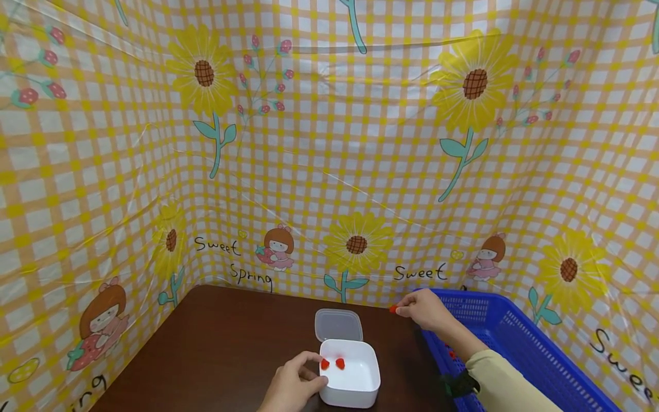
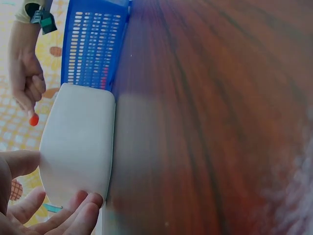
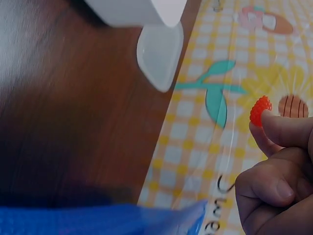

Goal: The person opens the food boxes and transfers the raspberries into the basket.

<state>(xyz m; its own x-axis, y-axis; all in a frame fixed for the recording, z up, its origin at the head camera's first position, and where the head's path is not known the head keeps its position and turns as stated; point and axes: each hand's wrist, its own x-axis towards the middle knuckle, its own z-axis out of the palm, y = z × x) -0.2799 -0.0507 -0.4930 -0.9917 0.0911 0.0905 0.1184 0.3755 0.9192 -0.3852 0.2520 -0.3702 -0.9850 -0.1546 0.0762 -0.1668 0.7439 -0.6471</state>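
My right hand (image 1: 423,309) pinches a small red raspberry (image 3: 260,110) between thumb and fingertip, raised beside the blue basket's near-left end. Its bumpy surface shows in the right wrist view. My left hand (image 1: 294,382) holds the left side of a white square box (image 1: 355,397), thumb and fingers at its wall and rim. Inside the box lie two red berries (image 1: 340,363), close to its left side. A translucent lid (image 1: 338,325) lies flat just behind the box.
A blue perforated basket (image 1: 515,320) stands at the right, with a red piece (image 1: 452,355) inside near its left wall. The dark wooden table (image 1: 221,343) ends at a yellow checked cloth (image 1: 309,189) hanging behind and at both sides.
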